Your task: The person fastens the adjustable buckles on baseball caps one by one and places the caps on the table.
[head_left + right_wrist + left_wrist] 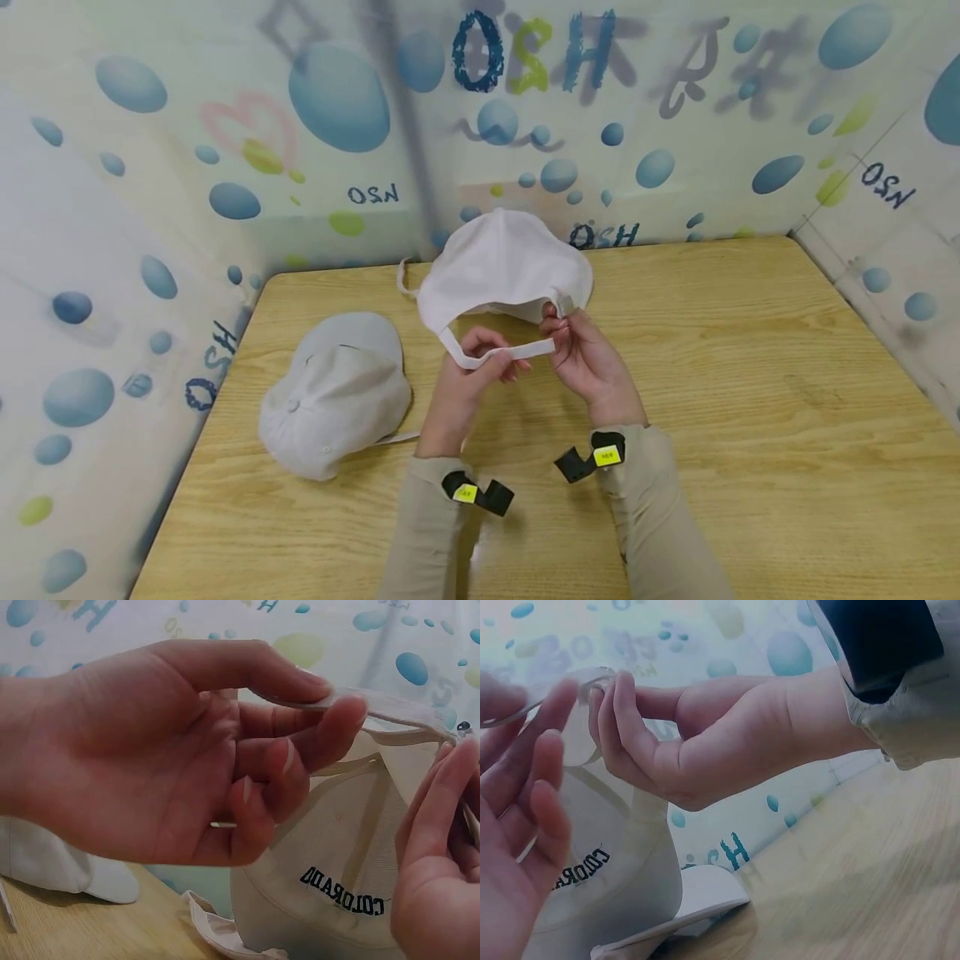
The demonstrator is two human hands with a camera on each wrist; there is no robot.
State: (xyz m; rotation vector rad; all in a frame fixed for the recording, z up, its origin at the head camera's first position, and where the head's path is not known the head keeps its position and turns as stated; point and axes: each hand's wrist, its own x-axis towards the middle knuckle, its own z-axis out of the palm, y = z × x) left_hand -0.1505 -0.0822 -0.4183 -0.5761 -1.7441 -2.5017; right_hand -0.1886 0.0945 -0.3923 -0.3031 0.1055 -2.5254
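Observation:
A white cap [502, 258] is raised over the back of the table, its rear opening turned toward me. My left hand [465, 379] pinches the cap's long strap [517, 353] between thumb and fingers; the loose end points right. At the opening's other side, my right hand [596, 362] pinches the short strap piece [561, 302], whose fastener is mostly hidden by fingers. In the right wrist view, dark COLORADO lettering [341, 892] appears reversed on the cap. A second, pale grey cap [333, 400] lies on the table left of my left hand, its strap trailing right.
The wooden table [750, 375] reaches to a spotted wall cloth [660, 133] at the back and sides. Black wrist cameras with yellow labels sit on both sleeves. A thin strap loop [403, 279] shows at the raised cap's left.

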